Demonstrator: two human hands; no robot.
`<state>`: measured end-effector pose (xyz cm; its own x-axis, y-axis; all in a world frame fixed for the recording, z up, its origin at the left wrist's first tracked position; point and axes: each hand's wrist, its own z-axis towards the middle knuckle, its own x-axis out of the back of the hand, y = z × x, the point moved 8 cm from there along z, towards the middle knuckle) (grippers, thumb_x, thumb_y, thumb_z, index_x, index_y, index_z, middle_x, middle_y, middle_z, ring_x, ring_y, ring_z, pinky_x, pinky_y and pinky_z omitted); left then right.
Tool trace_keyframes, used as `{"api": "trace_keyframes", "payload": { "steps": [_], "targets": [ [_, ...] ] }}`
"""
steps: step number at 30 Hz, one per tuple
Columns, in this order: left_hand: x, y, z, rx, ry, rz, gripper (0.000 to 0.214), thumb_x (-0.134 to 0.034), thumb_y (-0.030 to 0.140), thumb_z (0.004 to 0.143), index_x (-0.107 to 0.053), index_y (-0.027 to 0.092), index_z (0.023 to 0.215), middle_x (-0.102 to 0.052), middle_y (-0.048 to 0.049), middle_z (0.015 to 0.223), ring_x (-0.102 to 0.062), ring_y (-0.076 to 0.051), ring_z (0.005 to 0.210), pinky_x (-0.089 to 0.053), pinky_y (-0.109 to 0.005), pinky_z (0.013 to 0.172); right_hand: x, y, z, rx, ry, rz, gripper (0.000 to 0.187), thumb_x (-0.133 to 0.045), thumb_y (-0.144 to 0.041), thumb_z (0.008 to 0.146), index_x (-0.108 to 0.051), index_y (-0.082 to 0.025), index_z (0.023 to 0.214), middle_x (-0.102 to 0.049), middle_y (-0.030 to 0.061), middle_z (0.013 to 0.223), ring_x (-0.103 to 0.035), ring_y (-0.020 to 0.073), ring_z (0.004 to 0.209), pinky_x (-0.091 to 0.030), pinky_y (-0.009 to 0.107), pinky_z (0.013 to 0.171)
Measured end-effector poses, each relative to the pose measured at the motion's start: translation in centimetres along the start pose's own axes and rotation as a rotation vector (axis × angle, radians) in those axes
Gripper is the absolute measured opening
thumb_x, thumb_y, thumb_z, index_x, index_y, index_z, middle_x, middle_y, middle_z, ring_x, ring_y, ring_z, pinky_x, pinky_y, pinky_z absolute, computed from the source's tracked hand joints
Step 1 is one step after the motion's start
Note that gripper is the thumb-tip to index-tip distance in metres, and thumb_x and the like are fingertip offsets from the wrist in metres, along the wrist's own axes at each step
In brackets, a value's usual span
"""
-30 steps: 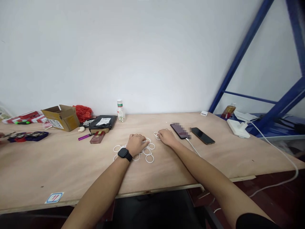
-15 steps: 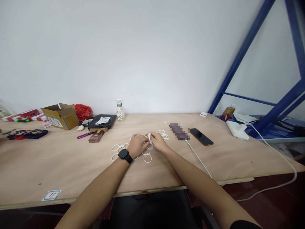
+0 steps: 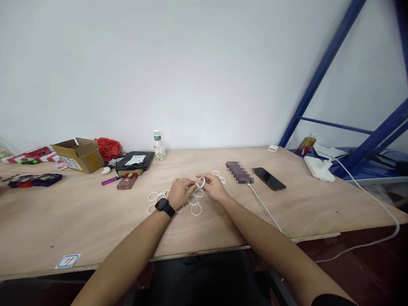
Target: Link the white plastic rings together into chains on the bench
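Between my two hands, just above the table, is a small white plastic ring with a little clip or eyelet on its edge. My right hand pinches its right side between thumb and fingers. The fingertips of my left hand, with a black watch on the wrist, are closed on the ring's left edge. Several like rings lie flat below and left of my hands, among them a single ring in front. A smaller group of rings lies just beyond my right hand.
To the right lie a blurred purple object with a white cable and a black phone. A clear bottle stands by the wall. At left are a dark red box, a black parcel and an open carton.
The held ring has turned from nearly edge-on to showing its round opening. My hands stay close together in nearly the same place, and the view has shifted slightly.
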<state>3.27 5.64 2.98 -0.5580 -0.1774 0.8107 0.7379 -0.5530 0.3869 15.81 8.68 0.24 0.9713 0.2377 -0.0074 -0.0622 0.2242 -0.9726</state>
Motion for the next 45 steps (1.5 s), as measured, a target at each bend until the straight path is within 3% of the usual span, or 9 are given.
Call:
{"api": "trace_keyframes", "payload": {
  "steps": [4,15,22,28,33,36,40,42,45],
  "targets": [
    [0.0,0.1,-0.1,-0.017,-0.015,0.051,0.026,-0.050,0.039,0.094,-0.070,0.025,0.105,-0.073,-0.0041,0.095,-0.064,-0.018,0.091,-0.039,-0.035,0.089,0.2,0.1,0.0,-0.030,-0.027,0.032,0.036,-0.081,-0.042,0.061,-0.068,-0.019,0.085,-0.067,0.0012,0.071,-0.059,0.0125,0.060,-0.045,0.022,0.052],
    [0.0,1.4,-0.5,-0.209,-0.139,0.223,0.028,-0.044,0.036,0.096,-0.068,0.024,0.095,-0.072,-0.0044,0.088,-0.061,-0.019,0.089,-0.029,-0.041,0.095,-0.3,0.6,-0.2,-0.082,-0.190,-0.041,0.035,-0.084,-0.043,0.057,-0.070,-0.015,0.074,-0.069,0.0021,0.063,-0.061,0.0123,0.053,-0.050,0.024,0.052],
    [0.0,0.8,-0.7,-0.205,-0.159,0.254,0.025,-0.043,0.032,0.096,-0.067,0.024,0.095,-0.072,-0.0045,0.089,-0.059,-0.019,0.091,-0.027,-0.042,0.098,-0.9,0.9,0.1,-0.079,-0.179,-0.064,0.033,-0.084,-0.041,0.056,-0.069,-0.015,0.069,-0.068,0.0015,0.059,-0.062,0.0129,0.052,-0.049,0.023,0.050],
    [0.6,0.7,-0.6,-0.211,-0.122,0.246,0.027,-0.042,0.034,0.096,-0.068,0.024,0.097,-0.072,-0.0048,0.090,-0.060,-0.020,0.091,-0.028,-0.042,0.096,-1.1,0.7,0.0,-0.099,-0.167,0.028,0.035,-0.086,-0.041,0.052,-0.069,-0.015,0.069,-0.067,0.0013,0.060,-0.062,0.0133,0.053,-0.050,0.025,0.052],
    [1.2,0.7,-0.3,-0.144,0.012,0.148,0.028,-0.046,0.038,0.096,-0.067,0.026,0.108,-0.073,-0.0051,0.097,-0.063,-0.018,0.092,-0.034,-0.037,0.091,-0.8,-0.1,0.0,-0.011,-0.138,0.049,0.034,-0.084,-0.043,0.057,-0.070,-0.017,0.074,-0.067,0.0015,0.066,-0.061,0.0136,0.058,-0.049,0.025,0.055],
    [1.2,0.7,-0.2,-0.143,0.042,0.102,0.026,-0.049,0.036,0.095,-0.066,0.027,0.112,-0.073,-0.0044,0.101,-0.064,-0.017,0.094,-0.036,-0.036,0.091,-0.5,-0.5,0.0,0.076,-0.085,-0.037,0.032,-0.080,-0.044,0.063,-0.070,-0.018,0.077,-0.068,0.0033,0.077,-0.060,0.0137,0.063,-0.048,0.025,0.056],
    [1.4,-0.1,-0.2,-0.098,0.037,0.082,0.022,-0.051,0.036,0.094,-0.070,0.025,0.096,-0.074,-0.0033,0.094,-0.064,-0.018,0.090,-0.037,-0.037,0.091,0.4,-0.6,0.2,0.120,-0.071,-0.255,0.034,-0.070,-0.037,0.074,-0.068,-0.019,0.104,-0.068,0.0024,0.083,-0.059,0.0128,0.064,-0.048,0.025,0.060],
    [1.7,-0.8,-0.2,-0.056,0.047,0.092,0.021,-0.053,0.036,0.092,-0.069,0.024,0.094,-0.073,-0.0036,0.094,-0.063,-0.019,0.092,-0.037,-0.038,0.091,1.9,-0.9,0.6,0.154,-0.016,-0.435,0.034,-0.062,-0.028,0.080,-0.065,-0.020,0.113,-0.068,0.0024,0.088,-0.059,0.0131,0.068,-0.049,0.027,0.067],
    [2.1,-1.6,-0.2,0.015,0.052,0.114,0.020,-0.052,0.033,0.090,-0.068,0.023,0.096,-0.071,-0.0044,0.103,-0.061,-0.022,0.101,-0.037,-0.040,0.094,5.4,-1.3,1.2,0.155,0.116,-0.750,0.029,-0.054,-0.021,0.084,-0.066,-0.020,0.111,-0.069,0.0052,0.101,-0.062,0.0165,0.086,-0.047,0.029,0.084]
  ]
}}
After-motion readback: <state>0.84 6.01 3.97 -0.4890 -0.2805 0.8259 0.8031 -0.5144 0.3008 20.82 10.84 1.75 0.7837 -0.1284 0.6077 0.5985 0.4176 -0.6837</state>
